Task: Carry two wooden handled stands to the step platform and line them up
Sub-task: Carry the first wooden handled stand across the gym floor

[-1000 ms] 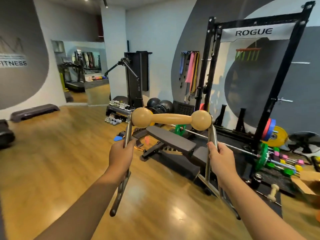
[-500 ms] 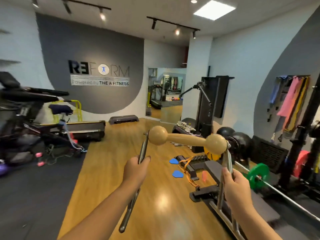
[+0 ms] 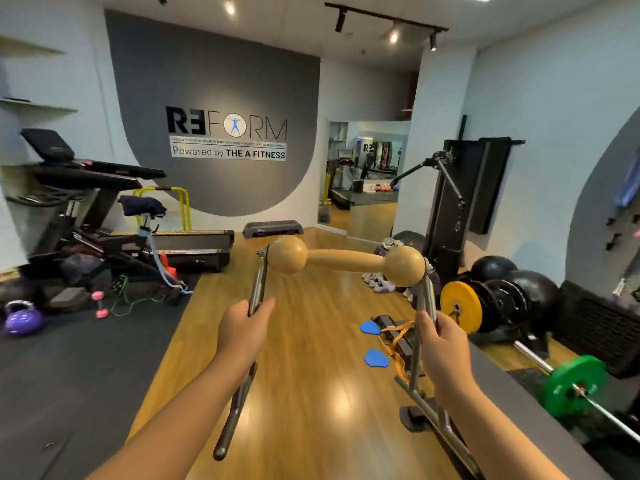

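I hold one wooden handled stand point(image 3: 344, 259) up in front of me, its wooden bar with two round knobs level at chest height. My left hand point(image 3: 242, 327) grips the left metal leg. My right hand point(image 3: 445, 344) grips the right metal leg. Both legs hang down toward the wooden floor. The grey step platform point(image 3: 272, 228) lies on the floor straight ahead, against the far wall under the logo. I see only this one stand.
A treadmill point(image 3: 187, 244) and an exercise bike point(image 3: 138, 233) stand at the left beside a purple kettlebell point(image 3: 21, 318). At the right are a barbell with yellow point(image 3: 460, 306) and green plates point(image 3: 573, 386), black balls and blue floor pads point(image 3: 375, 356). A wooden floor strip leads ahead.
My view has swung left from the squat rack to the far logo wall, bringing the step platform into the centre. Both hands keep their grip on the stand's legs.
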`<action>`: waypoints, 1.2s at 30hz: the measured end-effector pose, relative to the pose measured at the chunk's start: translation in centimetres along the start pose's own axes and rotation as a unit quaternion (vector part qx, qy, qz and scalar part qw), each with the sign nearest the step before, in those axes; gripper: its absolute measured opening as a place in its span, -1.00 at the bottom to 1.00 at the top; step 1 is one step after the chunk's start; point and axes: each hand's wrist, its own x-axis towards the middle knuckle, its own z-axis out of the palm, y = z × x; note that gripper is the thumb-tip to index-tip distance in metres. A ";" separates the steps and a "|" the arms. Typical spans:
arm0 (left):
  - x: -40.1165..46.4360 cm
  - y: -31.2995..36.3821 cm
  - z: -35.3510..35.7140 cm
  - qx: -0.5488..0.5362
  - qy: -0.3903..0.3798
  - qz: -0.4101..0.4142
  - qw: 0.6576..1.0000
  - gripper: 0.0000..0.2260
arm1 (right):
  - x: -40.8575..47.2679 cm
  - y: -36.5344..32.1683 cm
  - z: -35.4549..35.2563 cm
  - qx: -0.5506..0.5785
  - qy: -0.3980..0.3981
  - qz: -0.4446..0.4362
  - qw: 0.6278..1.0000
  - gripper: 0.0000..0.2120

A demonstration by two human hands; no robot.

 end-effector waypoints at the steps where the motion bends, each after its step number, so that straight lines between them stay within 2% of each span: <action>1: 2.1 -0.4 0.8 0.000 0.000 0.002 1.000 -0.63 | 2.0 0.2 1.3 0.000 -0.002 -0.003 1.000 -0.77; 13: 27.8 -0.3 11.2 0.033 0.028 0.043 0.998 -0.65 | 27.3 1.2 16.4 -0.013 -0.004 -0.043 0.999 -0.69; 21: 42.6 -0.9 21.9 0.024 0.040 0.039 0.998 -0.64 | 45.6 4.5 22.6 0.024 -0.041 -0.051 0.998 -0.61; 27: 52.5 -0.7 29.9 0.012 0.067 0.021 0.997 -0.64 | 60.1 5.6 27.0 0.007 -0.077 -0.071 0.994 -0.60; 36: 68.7 -0.7 36.7 0.020 0.109 0.023 0.994 -0.62 | 76.7 7.7 37.4 0.034 -0.090 -0.088 0.991 -0.60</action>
